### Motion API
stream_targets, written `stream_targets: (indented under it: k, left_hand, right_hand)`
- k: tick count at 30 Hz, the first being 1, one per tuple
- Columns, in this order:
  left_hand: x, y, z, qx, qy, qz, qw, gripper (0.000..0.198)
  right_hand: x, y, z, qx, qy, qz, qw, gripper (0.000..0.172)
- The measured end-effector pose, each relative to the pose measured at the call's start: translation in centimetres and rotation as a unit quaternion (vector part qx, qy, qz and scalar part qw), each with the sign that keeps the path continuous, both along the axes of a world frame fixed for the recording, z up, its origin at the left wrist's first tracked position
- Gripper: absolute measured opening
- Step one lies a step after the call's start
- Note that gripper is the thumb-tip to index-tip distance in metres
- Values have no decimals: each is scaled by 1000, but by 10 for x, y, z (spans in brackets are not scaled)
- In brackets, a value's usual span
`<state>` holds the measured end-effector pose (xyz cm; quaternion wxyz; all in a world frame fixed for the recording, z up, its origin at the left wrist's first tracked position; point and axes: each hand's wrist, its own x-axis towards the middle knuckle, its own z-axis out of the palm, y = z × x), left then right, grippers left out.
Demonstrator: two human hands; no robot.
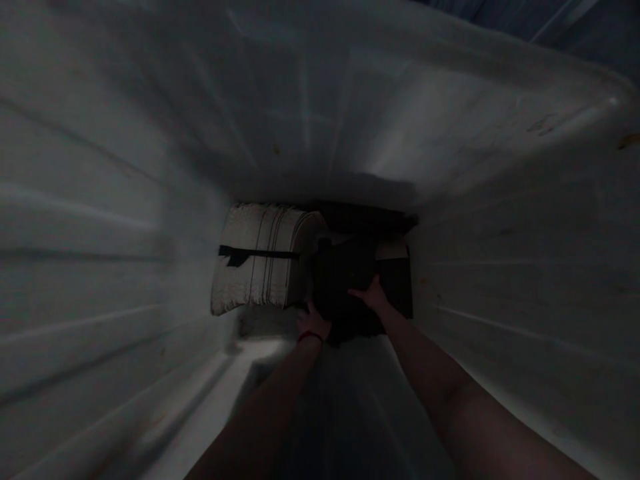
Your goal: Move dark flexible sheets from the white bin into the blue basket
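Deep inside a large whitish bin, a dark, block-like bundle (345,273) lies between my two hands. My left hand (314,323), with a red band at its wrist, is closed at the bundle's near left corner; its fingertips are partly lost in shadow. On the bundle's right side, my right hand (373,293) grips the edge, thumb stretched across the top and the other fingers mostly hidden. Just left is a thick bundle of pale, layered sheets (257,257), bound round the middle by a black strap (263,253). What the dark bundle is made of cannot be made out.
The bin's tall ribbed walls (75,267) rise on both sides, and its far wall (300,120) stands behind the bundles. Another dark piece (400,283) with a pale patch lies at the right. A dark strip (365,217) runs along the back. Light is very low.
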<state>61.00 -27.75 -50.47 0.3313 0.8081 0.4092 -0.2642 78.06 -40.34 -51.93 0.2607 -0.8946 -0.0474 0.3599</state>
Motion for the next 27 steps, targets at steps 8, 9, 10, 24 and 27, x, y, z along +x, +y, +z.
stream_targets:
  k: [8,9,10,24,27]
  left_hand:
    - [4,12,-4,53,-148,-385,909,83]
    - [4,13,-8,54,-133,-391,909,82]
    - [3,14,-10,58,-125,-398,907,81]
    - [-24,31,-8,66,-111,-421,898,46]
    - [-25,27,-4,27,-120,-474,872,43]
  right_hand:
    - [-27,17,-11,-10,2,17,1000,88]
    - [-26,17,-10,-25,-1,12,1000,91]
    - [-26,15,-10,-44,-6,5,999,96]
    - [-48,85,-6,-180,-126,-19,975,131]
    - [-49,103,-7,-174,-114,-20,978,113]
